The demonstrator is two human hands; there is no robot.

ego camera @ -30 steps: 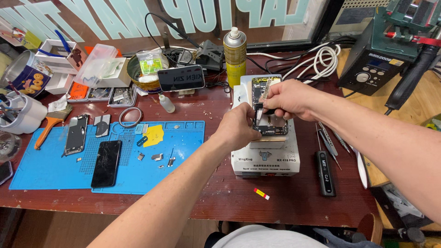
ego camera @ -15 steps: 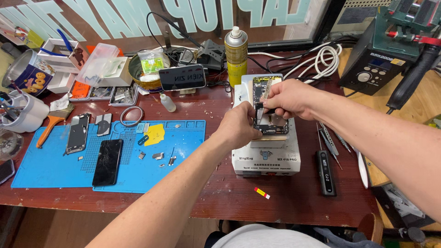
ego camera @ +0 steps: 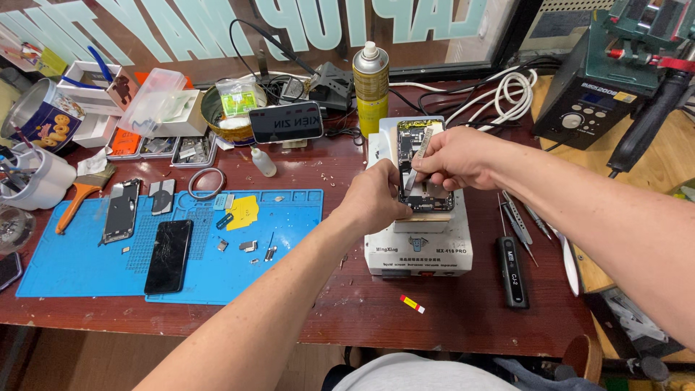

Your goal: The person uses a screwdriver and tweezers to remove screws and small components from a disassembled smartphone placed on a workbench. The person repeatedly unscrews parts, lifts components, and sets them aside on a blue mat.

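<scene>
A cluttered wooden workbench (ego camera: 347, 311) carries a white heating pad machine (ego camera: 418, 242); on top lies an opened phone (ego camera: 423, 163). The left hand (ego camera: 376, 201) clamps the phone's lower left edge — the right hand (ego camera: 456, 156) pinches a thin flat tool (ego camera: 416, 163) over its innards.

Left hand (ego camera: 378, 199) steadies an opened phone (ego camera: 422, 168) on a white heating station (ego camera: 416, 242); right hand (ego camera: 456, 156) holds a thin blade (ego camera: 418, 153).

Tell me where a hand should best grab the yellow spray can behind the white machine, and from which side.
Grip the yellow spray can around its straight mid-body, probably coming from the front-left. It stands upright, so a side wrap fits its round wall. The white machine and both hands, left hand and right hand, crowd the front-right; cables lie behind.
</scene>
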